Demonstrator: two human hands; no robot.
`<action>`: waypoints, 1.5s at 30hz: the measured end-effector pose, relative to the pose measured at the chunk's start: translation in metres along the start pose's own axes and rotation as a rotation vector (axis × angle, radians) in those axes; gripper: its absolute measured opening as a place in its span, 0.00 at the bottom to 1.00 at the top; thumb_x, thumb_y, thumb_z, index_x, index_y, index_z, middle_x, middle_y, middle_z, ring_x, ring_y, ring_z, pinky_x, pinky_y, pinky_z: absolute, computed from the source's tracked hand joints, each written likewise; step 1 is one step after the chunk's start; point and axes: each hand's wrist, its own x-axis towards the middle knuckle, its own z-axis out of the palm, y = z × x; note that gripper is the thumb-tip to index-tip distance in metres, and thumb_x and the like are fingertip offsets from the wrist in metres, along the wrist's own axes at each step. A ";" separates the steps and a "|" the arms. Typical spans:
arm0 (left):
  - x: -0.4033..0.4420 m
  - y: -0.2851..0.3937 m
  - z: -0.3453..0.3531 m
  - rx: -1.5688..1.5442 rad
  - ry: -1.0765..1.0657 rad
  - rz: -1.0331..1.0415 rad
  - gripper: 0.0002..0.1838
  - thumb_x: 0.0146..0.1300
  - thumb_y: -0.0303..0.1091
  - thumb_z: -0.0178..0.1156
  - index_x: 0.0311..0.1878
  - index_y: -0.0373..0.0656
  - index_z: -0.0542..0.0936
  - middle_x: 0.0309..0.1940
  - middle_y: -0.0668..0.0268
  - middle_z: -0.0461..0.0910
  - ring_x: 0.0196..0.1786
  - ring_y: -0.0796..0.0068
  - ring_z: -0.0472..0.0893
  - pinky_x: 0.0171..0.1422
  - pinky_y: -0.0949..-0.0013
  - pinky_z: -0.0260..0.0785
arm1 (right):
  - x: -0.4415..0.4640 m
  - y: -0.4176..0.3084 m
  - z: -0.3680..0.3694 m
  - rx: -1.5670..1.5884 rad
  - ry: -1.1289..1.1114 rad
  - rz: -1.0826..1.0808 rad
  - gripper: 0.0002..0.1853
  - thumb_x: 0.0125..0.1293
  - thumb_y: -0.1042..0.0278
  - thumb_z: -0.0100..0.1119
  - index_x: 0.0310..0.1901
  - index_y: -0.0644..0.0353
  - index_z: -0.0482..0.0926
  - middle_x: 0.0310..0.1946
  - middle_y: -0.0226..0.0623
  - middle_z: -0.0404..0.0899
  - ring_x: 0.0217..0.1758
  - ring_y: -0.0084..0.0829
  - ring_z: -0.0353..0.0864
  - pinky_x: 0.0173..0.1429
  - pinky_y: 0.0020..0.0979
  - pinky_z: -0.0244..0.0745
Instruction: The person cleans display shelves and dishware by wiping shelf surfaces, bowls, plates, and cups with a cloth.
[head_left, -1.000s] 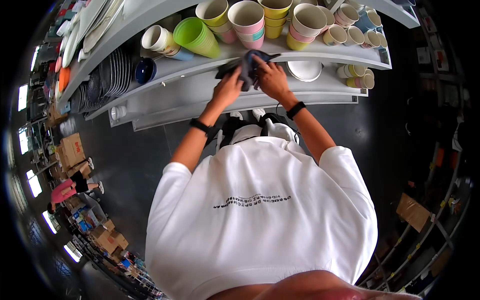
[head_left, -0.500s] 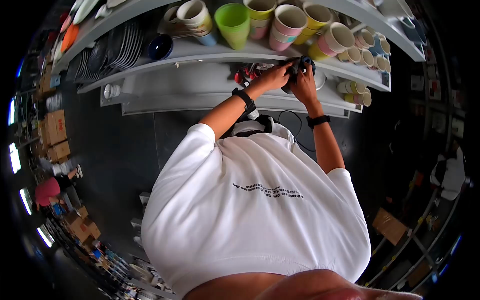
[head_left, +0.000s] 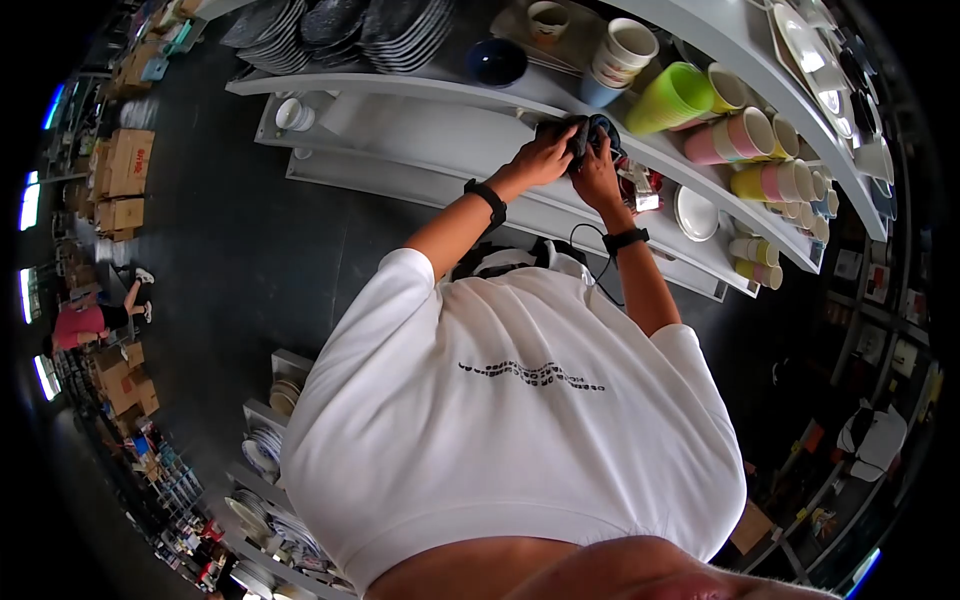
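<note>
My left hand point(head_left: 543, 157) and my right hand point(head_left: 597, 178) are close together in front of the shelf, fingers curled round a dark, black-and-blue object point(head_left: 577, 146). Its kind is hard to make out, since my fingers cover much of it. The shelf board point(head_left: 420, 94) runs just behind my hands. Below and right of my right hand lie some red and silvery packaged items point(head_left: 643, 190). A white plate point(head_left: 696, 213) is further right on the lower shelf. Close to the hands on the upper level stand green cups point(head_left: 668, 98).
Stacked dark plates point(head_left: 405, 35) and a dark blue bowl point(head_left: 497, 62) occupy the upper shelf. Pink and yellow cups point(head_left: 735, 137) stand to the right. White cups point(head_left: 294, 115) sit at the lower shelf's left end. Cardboard boxes point(head_left: 128, 165) and another person point(head_left: 85, 322) are far left.
The view has turned, so the shelves now slant down to the right and the cups appear further right. My hands still hold the dark object, now shifted left along the shelf.
</note>
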 end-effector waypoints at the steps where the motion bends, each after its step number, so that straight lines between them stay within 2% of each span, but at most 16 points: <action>1: -0.007 -0.019 0.005 -0.012 0.053 0.071 0.32 0.69 0.37 0.56 0.74 0.38 0.62 0.59 0.37 0.74 0.60 0.43 0.77 0.57 0.48 0.76 | 0.003 -0.006 -0.006 -0.119 -0.043 -0.084 0.33 0.54 0.73 0.66 0.64 0.68 0.70 0.72 0.63 0.55 0.74 0.61 0.59 0.76 0.47 0.63; 4: -0.037 -0.076 -0.004 -0.058 0.008 0.095 0.32 0.70 0.36 0.53 0.74 0.36 0.60 0.68 0.35 0.64 0.70 0.39 0.67 0.71 0.49 0.66 | 0.033 -0.054 0.033 0.055 -0.048 -0.014 0.35 0.54 0.72 0.67 0.66 0.66 0.68 0.74 0.56 0.54 0.75 0.59 0.59 0.77 0.44 0.62; 6: -0.040 -0.081 -0.029 -0.432 -0.063 -0.147 0.32 0.70 0.35 0.51 0.75 0.34 0.58 0.68 0.34 0.64 0.70 0.35 0.65 0.75 0.51 0.59 | 0.039 -0.063 0.032 -0.081 -0.048 -0.093 0.38 0.53 0.72 0.68 0.68 0.63 0.67 0.76 0.51 0.53 0.75 0.56 0.59 0.74 0.42 0.67; 7: -0.046 -0.094 -0.053 -0.477 -0.130 -0.330 0.33 0.70 0.33 0.50 0.76 0.35 0.58 0.69 0.34 0.63 0.71 0.34 0.64 0.75 0.52 0.60 | 0.051 -0.082 0.043 0.005 -0.104 -0.004 0.38 0.53 0.72 0.68 0.68 0.62 0.67 0.76 0.51 0.53 0.75 0.55 0.60 0.72 0.42 0.70; 9: -0.058 -0.101 -0.067 -0.473 -0.052 -0.307 0.33 0.70 0.33 0.50 0.76 0.36 0.57 0.69 0.34 0.63 0.72 0.35 0.64 0.75 0.52 0.60 | 0.064 -0.101 0.047 0.055 -0.209 0.091 0.39 0.51 0.72 0.68 0.69 0.60 0.66 0.77 0.52 0.50 0.73 0.52 0.65 0.66 0.42 0.76; 16: -0.088 -0.159 -0.125 -0.377 0.109 -0.494 0.33 0.69 0.32 0.51 0.77 0.37 0.58 0.70 0.38 0.63 0.73 0.39 0.64 0.77 0.53 0.57 | 0.129 -0.153 0.097 0.100 -0.269 -0.098 0.38 0.53 0.71 0.65 0.69 0.63 0.65 0.77 0.50 0.52 0.72 0.51 0.67 0.66 0.42 0.76; 18: -0.096 -0.172 -0.129 -0.343 0.317 -0.328 0.32 0.69 0.33 0.52 0.76 0.47 0.60 0.65 0.39 0.69 0.65 0.36 0.71 0.69 0.52 0.67 | 0.141 -0.162 0.103 0.104 -0.238 -0.145 0.35 0.54 0.70 0.64 0.66 0.63 0.68 0.75 0.47 0.58 0.67 0.50 0.72 0.63 0.42 0.78; 19: -0.098 -0.180 -0.158 -0.480 0.273 -0.599 0.29 0.70 0.33 0.52 0.73 0.42 0.63 0.63 0.42 0.72 0.65 0.40 0.73 0.67 0.54 0.67 | 0.157 -0.175 0.116 0.127 -0.286 -0.159 0.33 0.54 0.70 0.64 0.63 0.64 0.69 0.73 0.45 0.61 0.65 0.50 0.74 0.62 0.42 0.79; 22: -0.102 -0.190 -0.206 -0.493 0.206 -0.877 0.27 0.70 0.36 0.53 0.68 0.32 0.67 0.61 0.40 0.74 0.65 0.41 0.74 0.66 0.55 0.67 | 0.173 -0.192 0.135 0.132 -0.382 -0.200 0.29 0.55 0.72 0.62 0.60 0.63 0.71 0.64 0.44 0.71 0.63 0.48 0.75 0.61 0.41 0.79; 26: -0.117 -0.219 -0.225 -0.437 0.309 -0.846 0.27 0.69 0.37 0.53 0.67 0.31 0.67 0.61 0.39 0.75 0.64 0.41 0.75 0.66 0.57 0.68 | 0.184 -0.200 0.155 0.204 -0.358 -0.263 0.29 0.57 0.68 0.63 0.62 0.63 0.69 0.63 0.50 0.71 0.64 0.51 0.74 0.60 0.44 0.79; 28: -0.111 -0.223 -0.252 -0.523 0.573 -0.984 0.23 0.69 0.34 0.54 0.62 0.31 0.70 0.53 0.41 0.77 0.58 0.43 0.76 0.65 0.54 0.67 | 0.188 -0.214 0.155 0.243 -0.391 -0.281 0.26 0.59 0.71 0.61 0.60 0.62 0.70 0.62 0.50 0.71 0.62 0.51 0.76 0.58 0.45 0.79; 32: -0.120 -0.270 -0.245 -0.193 0.731 -0.780 0.22 0.69 0.33 0.53 0.62 0.28 0.69 0.57 0.40 0.73 0.60 0.41 0.73 0.68 0.53 0.63 | 0.194 -0.220 0.162 0.249 -0.320 -0.309 0.24 0.62 0.76 0.51 0.61 0.60 0.69 0.56 0.58 0.77 0.53 0.55 0.81 0.56 0.47 0.79; 36: -0.117 -0.269 -0.220 -0.175 0.592 -0.779 0.26 0.71 0.33 0.51 0.67 0.28 0.63 0.70 0.37 0.61 0.71 0.36 0.63 0.77 0.49 0.53 | 0.189 -0.197 0.183 0.393 -0.531 0.026 0.30 0.61 0.76 0.55 0.67 0.62 0.63 0.35 0.59 0.83 0.43 0.63 0.81 0.51 0.54 0.78; 38: -0.118 -0.267 -0.210 -0.120 0.638 -0.764 0.25 0.69 0.32 0.52 0.66 0.31 0.65 0.69 0.39 0.62 0.70 0.37 0.64 0.76 0.49 0.54 | 0.186 -0.186 0.197 0.319 -0.443 0.002 0.35 0.57 0.74 0.63 0.68 0.62 0.63 0.22 0.47 0.81 0.32 0.50 0.84 0.41 0.48 0.80; 43: -0.113 -0.250 -0.248 -0.093 0.469 -0.753 0.23 0.67 0.32 0.53 0.64 0.37 0.68 0.67 0.43 0.66 0.67 0.40 0.68 0.70 0.49 0.63 | 0.213 -0.205 0.218 0.243 -0.621 0.031 0.36 0.58 0.68 0.69 0.67 0.63 0.64 0.24 0.44 0.83 0.31 0.42 0.86 0.39 0.41 0.81; 45: -0.119 -0.259 -0.266 -0.030 0.303 -0.694 0.20 0.66 0.31 0.53 0.61 0.39 0.73 0.65 0.47 0.70 0.63 0.44 0.72 0.64 0.52 0.70 | 0.235 -0.227 0.229 0.581 -0.834 0.282 0.42 0.60 0.59 0.72 0.71 0.60 0.60 0.34 0.45 0.85 0.33 0.38 0.87 0.40 0.39 0.83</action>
